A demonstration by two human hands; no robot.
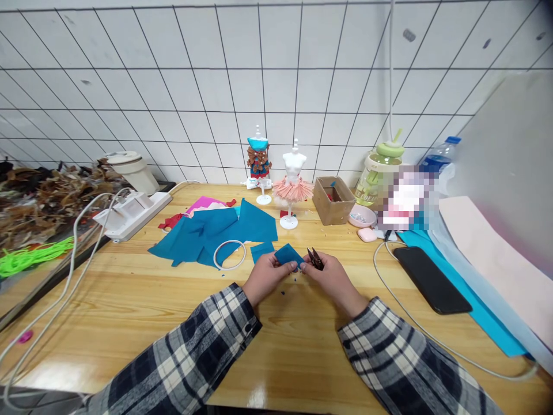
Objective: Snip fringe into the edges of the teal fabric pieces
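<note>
Between my two hands is a small blue piece of fabric (pixel 288 254). My left hand (pixel 268 273) pinches its lower left side with thumb and fingers. My right hand (pixel 332 278) pinches its right corner and also keeps a pair of dark thread snips (pixel 315 259) in the palm, blades pointing up and away. Just behind my left hand, another small blue fabric piece (pixel 261 250) lies on the table. Larger blue fabric sheets (pixel 207 230) spread out to the left, with a white ring (pixel 230 255) resting over their edge.
Two miniature dress forms stand at the back, one in a pink ruffled skirt (pixel 292 189), one in brown and blue (pixel 258 161). A cardboard box (pixel 333 202), pink dish (pixel 362 216), bottle (pixel 380 170) and black phone (pixel 432 279) sit right. A power strip (pixel 133 214) lies left.
</note>
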